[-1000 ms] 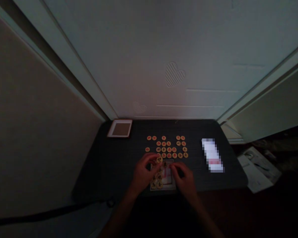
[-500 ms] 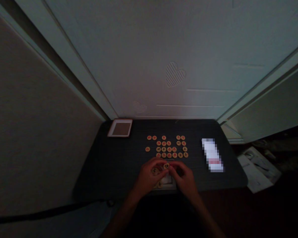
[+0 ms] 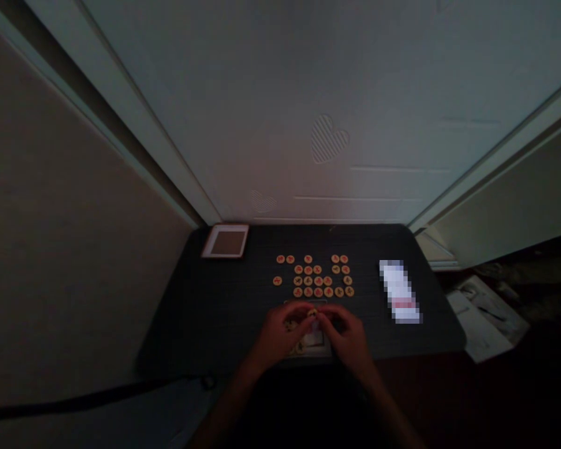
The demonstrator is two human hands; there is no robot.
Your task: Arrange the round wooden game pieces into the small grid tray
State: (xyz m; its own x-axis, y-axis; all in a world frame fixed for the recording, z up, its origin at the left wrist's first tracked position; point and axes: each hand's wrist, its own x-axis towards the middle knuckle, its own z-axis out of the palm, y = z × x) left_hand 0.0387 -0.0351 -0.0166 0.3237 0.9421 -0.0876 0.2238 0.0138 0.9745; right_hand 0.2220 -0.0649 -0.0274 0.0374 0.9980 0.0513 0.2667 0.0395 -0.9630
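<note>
Between the fingertips of my left hand and my right hand is a round xiangqi piece, pinched by both and partly covered by the thumbs. Below the hands lies a shallow box, with a few pieces on its left side, half hidden by my left hand. Just beyond my fingers, rows of xiangqi pieces with red or dark characters lie flat on the dark table. One piece sits apart to the left of the rows.
A box lid or tray with a pale border lies at the table's back left corner. On the right is a phone, its screen blurred out. A white panel with heart shapes rises behind the table. Papers lie off to the right.
The piece between my fingertips has tilted, and its face shows less than before. My hands have barely moved, and the pieces on the table lie as they did.
</note>
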